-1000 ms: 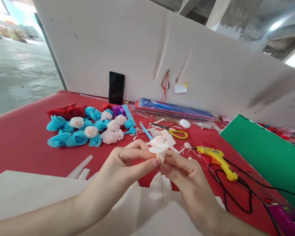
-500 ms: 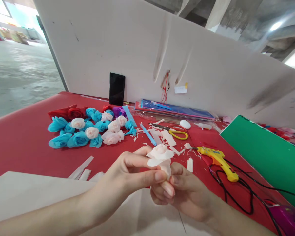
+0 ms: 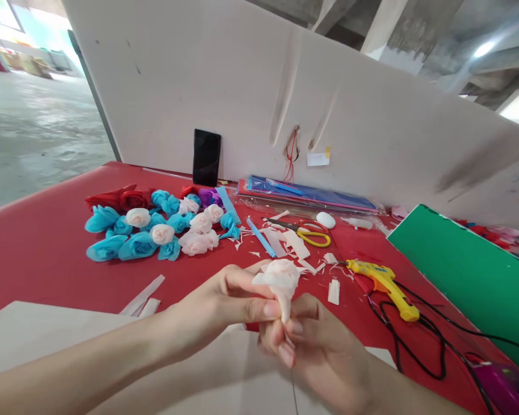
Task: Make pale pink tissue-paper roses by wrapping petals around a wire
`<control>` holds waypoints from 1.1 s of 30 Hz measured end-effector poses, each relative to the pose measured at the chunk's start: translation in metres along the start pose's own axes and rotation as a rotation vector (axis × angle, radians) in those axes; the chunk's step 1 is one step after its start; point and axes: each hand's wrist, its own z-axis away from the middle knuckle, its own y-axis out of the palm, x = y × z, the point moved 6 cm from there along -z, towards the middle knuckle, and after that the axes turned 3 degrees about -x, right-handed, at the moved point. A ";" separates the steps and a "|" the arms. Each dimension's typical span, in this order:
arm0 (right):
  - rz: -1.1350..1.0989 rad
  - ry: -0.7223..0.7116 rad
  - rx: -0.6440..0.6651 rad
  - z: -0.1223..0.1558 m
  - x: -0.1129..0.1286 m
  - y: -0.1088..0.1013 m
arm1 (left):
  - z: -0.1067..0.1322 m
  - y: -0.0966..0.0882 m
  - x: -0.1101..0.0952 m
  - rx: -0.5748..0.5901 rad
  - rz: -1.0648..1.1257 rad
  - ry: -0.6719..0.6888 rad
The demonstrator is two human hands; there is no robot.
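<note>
A pale pink paper flower (image 3: pixel 282 276) is held upright between my two hands, its ruffled head on top and a narrow twisted base below. My left hand (image 3: pixel 242 297) pinches the side of it with thumb and fingers. The fingers of my right hand (image 3: pixel 313 340) close round the lower tip. A thin wire stem (image 3: pixel 294 392) runs down below my right hand. Beyond my hands, pale paper scraps (image 3: pixel 296 245) lie beside yellow-handled scissors (image 3: pixel 313 236) and a blue stick-like piece (image 3: pixel 262 237).
Finished blue, white, red and purple paper flowers (image 3: pixel 140 245) cluster at the left. A yellow glue gun (image 3: pixel 384 282) with a black cord lies right, near a green board (image 3: pixel 462 271). A black phone (image 3: pixel 206 157) leans on the white panel (image 3: pixel 190 75). White sheets (image 3: pixel 38 340) lie in front.
The flower has turned a little and shifted slightly left and down, showing more of its narrow base. My right hand has slid lower on the tip; both hands still grip it.
</note>
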 end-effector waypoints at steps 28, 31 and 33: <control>0.160 -0.148 -0.254 0.000 0.013 -0.009 | 0.002 -0.013 -0.004 -0.192 -0.219 0.116; 0.245 -0.208 -0.299 0.004 0.017 -0.013 | 0.004 -0.014 -0.001 -0.248 -0.215 0.110; 0.296 -0.232 -0.317 0.006 0.019 -0.013 | 0.004 -0.015 0.000 -0.263 -0.216 0.106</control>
